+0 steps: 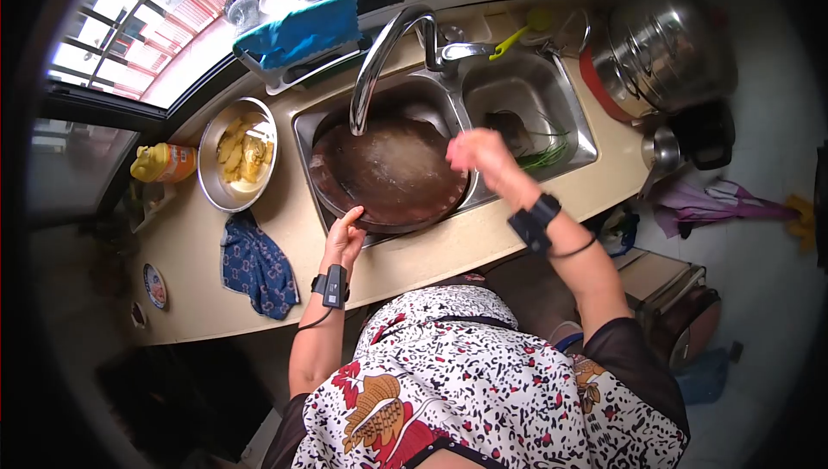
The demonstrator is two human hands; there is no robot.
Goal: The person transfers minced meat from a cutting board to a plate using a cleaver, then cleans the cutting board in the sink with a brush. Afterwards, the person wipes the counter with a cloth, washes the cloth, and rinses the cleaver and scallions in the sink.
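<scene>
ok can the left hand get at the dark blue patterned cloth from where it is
Probably yes: the dark blue patterned cloth lies close by on the pale counter, with nothing visible between. The left hand would likely just need to leave the rim of the round brown board.

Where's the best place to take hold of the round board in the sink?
By its rim, probably with a hand either side: the round board is wide and thick-edged, with no handle showing. The left hand is at the near rim; the right hand could come from the right, since the faucet arches over the far-left part.
</scene>
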